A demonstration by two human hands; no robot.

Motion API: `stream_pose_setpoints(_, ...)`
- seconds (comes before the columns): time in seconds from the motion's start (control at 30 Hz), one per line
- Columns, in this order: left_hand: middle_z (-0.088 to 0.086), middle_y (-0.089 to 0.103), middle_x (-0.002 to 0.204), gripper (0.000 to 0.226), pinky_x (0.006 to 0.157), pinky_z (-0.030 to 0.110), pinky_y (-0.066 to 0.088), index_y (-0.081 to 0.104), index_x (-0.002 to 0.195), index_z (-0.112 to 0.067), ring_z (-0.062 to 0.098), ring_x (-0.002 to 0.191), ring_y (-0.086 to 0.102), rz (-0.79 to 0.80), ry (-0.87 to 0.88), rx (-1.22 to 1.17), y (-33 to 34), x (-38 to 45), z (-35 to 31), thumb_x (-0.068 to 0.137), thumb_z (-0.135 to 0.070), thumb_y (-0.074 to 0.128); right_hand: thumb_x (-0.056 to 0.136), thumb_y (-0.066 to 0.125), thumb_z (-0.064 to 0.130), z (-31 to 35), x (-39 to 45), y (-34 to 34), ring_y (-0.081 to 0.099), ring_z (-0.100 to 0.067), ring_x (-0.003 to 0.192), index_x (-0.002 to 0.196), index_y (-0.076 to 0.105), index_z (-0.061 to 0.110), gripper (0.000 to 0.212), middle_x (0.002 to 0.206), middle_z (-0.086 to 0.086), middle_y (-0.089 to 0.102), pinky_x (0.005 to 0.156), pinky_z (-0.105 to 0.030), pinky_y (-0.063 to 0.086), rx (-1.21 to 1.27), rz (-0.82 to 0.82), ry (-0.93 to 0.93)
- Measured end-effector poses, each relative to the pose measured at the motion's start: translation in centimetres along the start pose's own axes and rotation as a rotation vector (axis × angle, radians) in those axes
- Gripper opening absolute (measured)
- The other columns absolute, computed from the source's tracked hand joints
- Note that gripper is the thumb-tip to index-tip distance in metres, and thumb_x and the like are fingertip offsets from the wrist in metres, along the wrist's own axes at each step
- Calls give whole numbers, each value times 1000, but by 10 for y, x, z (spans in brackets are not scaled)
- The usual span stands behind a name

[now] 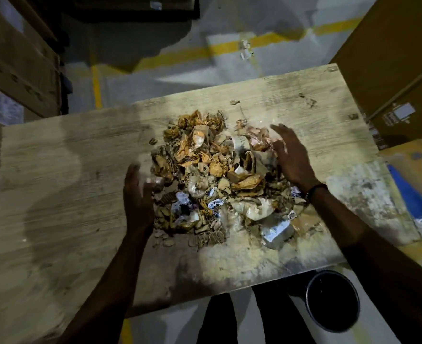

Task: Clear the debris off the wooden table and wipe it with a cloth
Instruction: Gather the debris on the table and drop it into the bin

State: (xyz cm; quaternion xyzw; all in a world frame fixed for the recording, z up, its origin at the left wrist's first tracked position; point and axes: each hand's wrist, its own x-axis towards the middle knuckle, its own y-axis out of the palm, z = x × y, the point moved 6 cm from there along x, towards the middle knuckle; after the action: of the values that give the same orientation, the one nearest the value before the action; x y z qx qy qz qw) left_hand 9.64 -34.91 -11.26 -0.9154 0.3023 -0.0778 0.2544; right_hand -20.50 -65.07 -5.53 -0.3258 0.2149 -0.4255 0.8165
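Note:
A heap of debris (217, 177), torn cardboard, crumpled orange and brown paper and white scraps, lies in the middle of the wooden table (56, 182). My left hand (138, 194) stands on edge against the heap's left side, fingers relaxed and slightly blurred. My right hand (291, 155) stands on edge against the heap's right side, fingers straight and spread. Neither hand holds anything. A few small scraps (234, 102) lie loose toward the far edge. No cloth is in view.
A black round bin (332, 300) stands on the floor by the table's near right edge. Large cardboard boxes (391, 58) rise at the right and on the left (18, 58). A blue object (410, 192) lies on the floor at the right. The floor carries yellow lines.

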Motion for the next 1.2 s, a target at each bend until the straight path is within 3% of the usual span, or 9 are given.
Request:
stream_pose_setpoints(0.07,-10,36,167,47,123,55,36,39,153,-55,18,154,37,-18,-20,-19,-9,-22,5,107,-59,43,111,36,51,-21,-28,-23,31,-22,157,153,54,24,53,165,-4,43,129,-50,25,51,-117,74)
stream_pose_setpoints(0.2,-5,31,170,62,126,57,24,39,161,-26,18,158,28,7,43,129,14,-55,-5,107,-57,37,103,22,77,-61,-82,-9,27,-25,159,154,52,26,78,167,-6,40,130,-56,18,-28,-126,199)
stream_pose_setpoints(0.4,2,29,172,62,125,38,30,35,163,-20,17,157,28,-75,45,111,59,-70,-34,108,-48,39,111,33,51,-17,-81,46,11,-22,163,165,30,24,60,175,-1,22,132,-52,11,3,-86,201)
stream_pose_setpoints(0.5,8,32,170,61,123,28,27,43,159,-16,19,156,30,-142,-1,112,57,-71,-37,106,-47,39,114,42,42,2,-76,37,11,-18,163,165,31,25,55,175,0,19,131,-37,14,192,-112,150)
stream_pose_setpoints(0.67,1,31,171,56,124,36,34,44,158,-27,18,155,34,-265,-84,85,30,-99,-20,108,-52,39,114,44,37,-3,-94,-25,33,-10,153,157,47,21,46,168,-2,39,110,3,19,222,-281,61)
stream_pose_setpoints(0.77,5,31,171,57,117,8,21,43,160,-22,12,154,30,-244,-100,96,36,-132,-22,108,-47,40,113,44,41,-46,-130,-29,37,-7,149,156,48,18,49,165,-4,44,118,-11,29,283,-326,162)
stream_pose_setpoints(0.87,2,30,171,58,127,30,22,40,161,-24,21,157,28,-195,-62,190,53,-151,-28,109,-50,37,109,36,51,-71,-161,0,28,-17,158,161,41,19,61,169,-2,36,129,-46,26,289,-304,254)
stream_pose_setpoints(0.97,2,28,171,58,126,50,26,40,160,-27,24,158,27,-192,-124,210,77,-154,-37,108,-51,34,106,31,58,-53,-163,37,14,-17,163,165,30,19,71,175,-1,22,132,-47,16,273,-289,196)
stream_pose_setpoints(1.2,4,27,172,56,127,47,27,40,159,-29,22,159,23,-275,-142,135,83,-156,-56,108,-51,38,110,35,48,-15,-160,70,7,-15,164,168,18,22,66,178,-2,8,132,-37,15,357,-373,150)
